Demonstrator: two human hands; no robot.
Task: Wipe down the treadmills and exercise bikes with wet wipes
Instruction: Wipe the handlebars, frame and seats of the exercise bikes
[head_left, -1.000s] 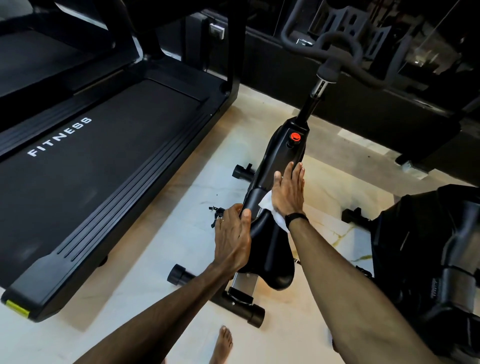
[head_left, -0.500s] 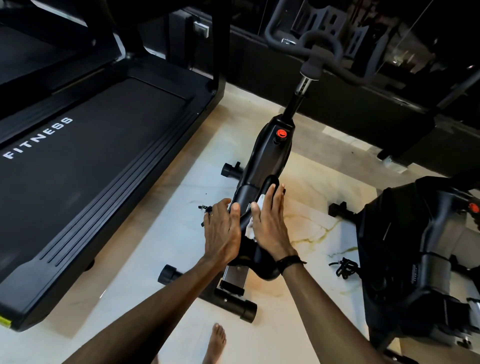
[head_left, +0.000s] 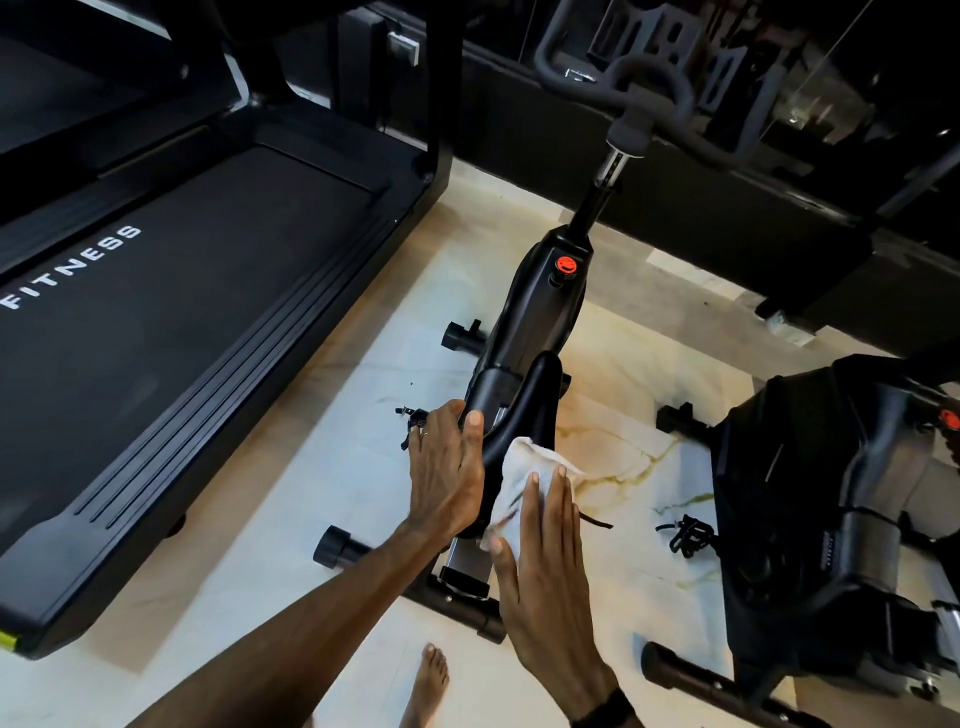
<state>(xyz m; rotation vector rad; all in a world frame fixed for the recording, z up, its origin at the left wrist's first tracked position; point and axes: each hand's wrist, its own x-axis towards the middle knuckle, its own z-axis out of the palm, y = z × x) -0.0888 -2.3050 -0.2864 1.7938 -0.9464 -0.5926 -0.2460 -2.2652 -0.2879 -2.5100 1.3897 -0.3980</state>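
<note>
Wipe (head_left: 524, 478) — pressed on bike saddle (head_left: 524, 410) by flat-fingered right hand (head_left: 545, 561); left hand (head_left: 444, 467) cups saddle's side.

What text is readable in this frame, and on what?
"FITNESS": white capitals on the black treadmill belt.
Red round knob on the black exercise bike frame: dark mark, too small to read.
Second black exercise bike at right: small side marking, too blurred to read.
Nothing else legible.
</note>
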